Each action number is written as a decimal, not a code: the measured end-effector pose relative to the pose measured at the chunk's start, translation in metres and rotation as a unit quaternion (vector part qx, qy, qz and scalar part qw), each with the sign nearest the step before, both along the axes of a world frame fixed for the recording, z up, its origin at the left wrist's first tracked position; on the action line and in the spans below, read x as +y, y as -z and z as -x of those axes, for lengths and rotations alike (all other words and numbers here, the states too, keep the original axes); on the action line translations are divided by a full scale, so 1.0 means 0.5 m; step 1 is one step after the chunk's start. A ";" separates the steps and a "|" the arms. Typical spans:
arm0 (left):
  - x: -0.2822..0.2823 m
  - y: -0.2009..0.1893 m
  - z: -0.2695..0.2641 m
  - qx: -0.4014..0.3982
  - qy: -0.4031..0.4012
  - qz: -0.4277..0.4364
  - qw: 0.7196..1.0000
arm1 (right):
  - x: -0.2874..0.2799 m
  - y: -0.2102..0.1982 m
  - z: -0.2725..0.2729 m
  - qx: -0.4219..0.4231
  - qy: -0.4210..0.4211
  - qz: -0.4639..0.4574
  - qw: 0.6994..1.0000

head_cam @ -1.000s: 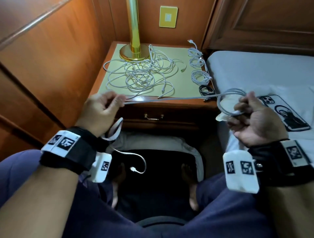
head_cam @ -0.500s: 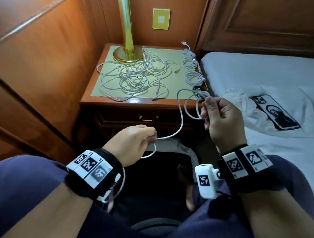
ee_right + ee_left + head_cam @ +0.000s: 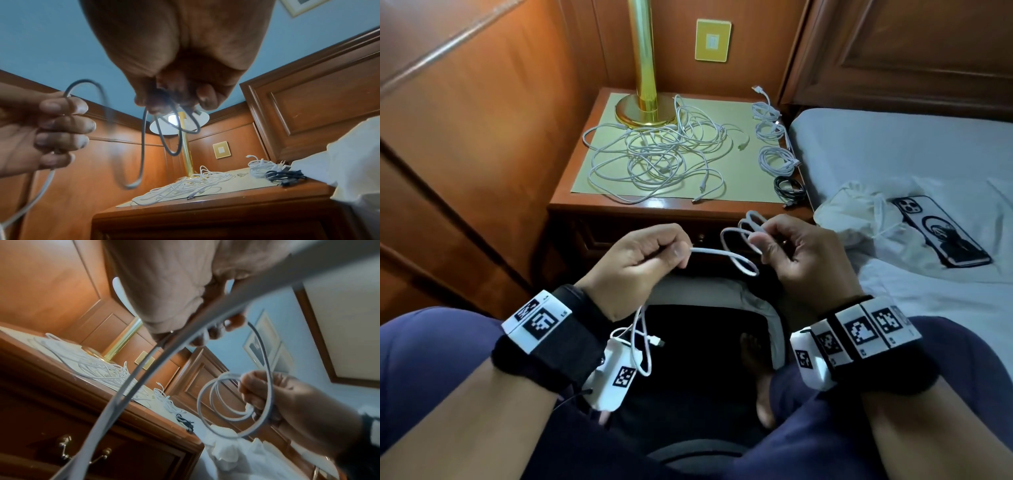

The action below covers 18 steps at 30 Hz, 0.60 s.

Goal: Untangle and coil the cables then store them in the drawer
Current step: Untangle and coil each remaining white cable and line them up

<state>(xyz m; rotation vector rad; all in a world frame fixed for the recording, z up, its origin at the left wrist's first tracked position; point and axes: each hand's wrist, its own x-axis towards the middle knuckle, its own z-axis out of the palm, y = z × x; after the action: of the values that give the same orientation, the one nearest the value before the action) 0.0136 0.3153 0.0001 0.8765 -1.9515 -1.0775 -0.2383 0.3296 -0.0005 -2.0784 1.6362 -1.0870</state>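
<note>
A: Change since the half-second-old head view: the hands have drawn closer, the slack between them has shortened, and the coil has gained loops. Landmark for all entries: the nightstand (image 3: 619, 209).

B: Item one, nearest?

A: White cable (image 3: 717, 254), held in front of the nightstand, over the lap. Left hand (image 3: 635, 262): fingers curled round the feed line, thumb and forefinger pinching it. The tail drops below that wrist, its plug (image 3: 655, 341) dangling free.

B: Item two?

A: Right hand (image 3: 803, 255): fingertips pinching a small stack of loops (image 3: 228, 404), which stand roughly upright. The free run lies near-level, its long axis left to right, from the left fingers to the right.

B: So the coming move turns on what?

A: Judged: the next loop closes onto the right hand, which is nearer the coil; the left only feeds slack toward it.

B: Further off?

A: On the nightstand top: a tangled pile of white cables (image 3: 659, 157) at centre, by the brass lamp base (image 3: 645, 111). Along its right edge, three white coiled cables (image 3: 775, 137) and a black one (image 3: 789, 188). Below the top, the drawer (image 3: 68, 451) is closed. Right of the nightstand, on the bed: a phone (image 3: 941, 231).
</note>
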 end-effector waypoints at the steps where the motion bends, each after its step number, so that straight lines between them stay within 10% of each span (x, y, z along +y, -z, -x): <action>1: -0.004 0.001 -0.002 0.030 -0.021 -0.019 0.999 | 0.000 0.000 0.001 0.000 -0.011 -0.009 1.000; 5: -0.023 0.005 -0.025 0.078 -0.183 -0.086 0.976 | -0.013 0.004 0.019 -0.018 0.064 0.021 0.998; 12: -0.013 0.037 -0.013 -0.407 -0.093 -0.096 0.904 | -0.009 0.005 -0.008 -0.237 0.026 -0.117 0.964; 18: -0.003 0.081 0.038 -0.132 -0.054 -0.117 0.983 | 0.004 0.002 -0.051 -0.385 -0.084 -0.242 0.887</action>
<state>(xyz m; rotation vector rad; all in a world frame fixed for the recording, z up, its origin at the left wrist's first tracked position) -0.0053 0.3136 -0.0403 1.2962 -1.9868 -1.1908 -0.2127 0.3316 -0.0013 -1.2008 1.1336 -1.0944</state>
